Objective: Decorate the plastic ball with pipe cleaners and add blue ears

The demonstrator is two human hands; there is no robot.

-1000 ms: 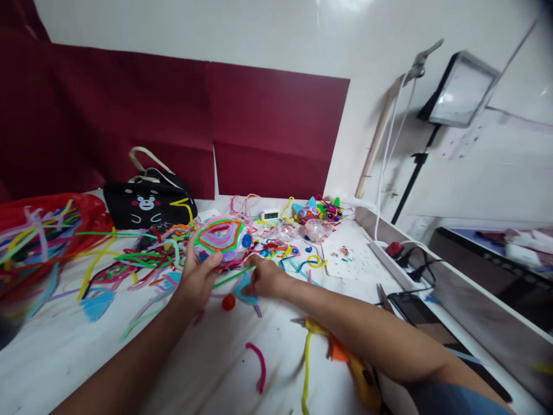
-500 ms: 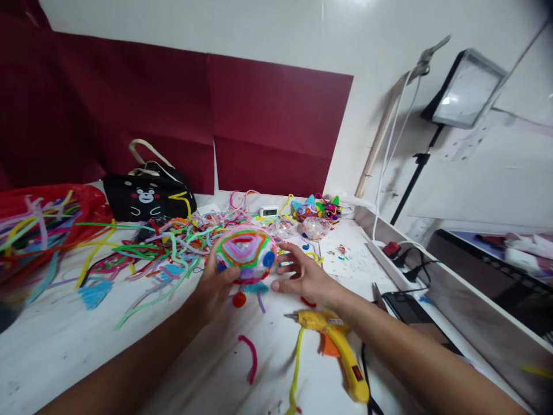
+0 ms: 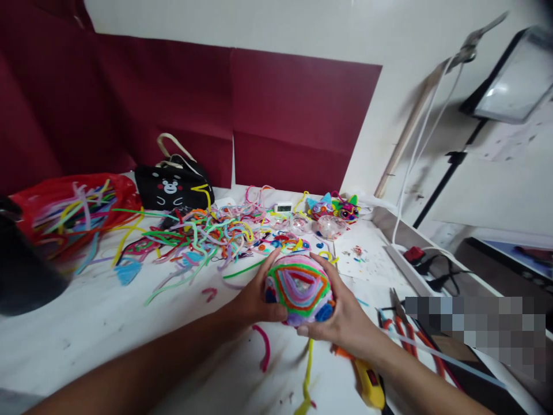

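Between my two hands is a round ball (image 3: 298, 288) covered in coloured pipe cleaners, with nested pink, green, orange and purple outlines and blue spots near its lower edge. My left hand (image 3: 265, 294) wraps its left side, thumb across the front. On the right side, my right hand (image 3: 334, 305) grips it, thumb underneath. Below the ball lie a curved magenta pipe cleaner (image 3: 264, 347) and a yellow-green one (image 3: 307, 374). A yellow glue gun (image 3: 370, 385) is partly hidden under my right forearm.
A tangle of pipe cleaners (image 3: 203, 230), a red bag (image 3: 125, 190) and a black bag (image 3: 173, 187) lie at the back left. Behind the ball are two decorated figures (image 3: 319, 207) and clear balls (image 3: 330, 226). Pliers (image 3: 401, 314) sit at right; a dark object (image 3: 28, 265) stands far left.
The ball has come nearer and to the right in view. My right hand, earlier apart from it with fingers spread, now holds it too. The view has shifted left.
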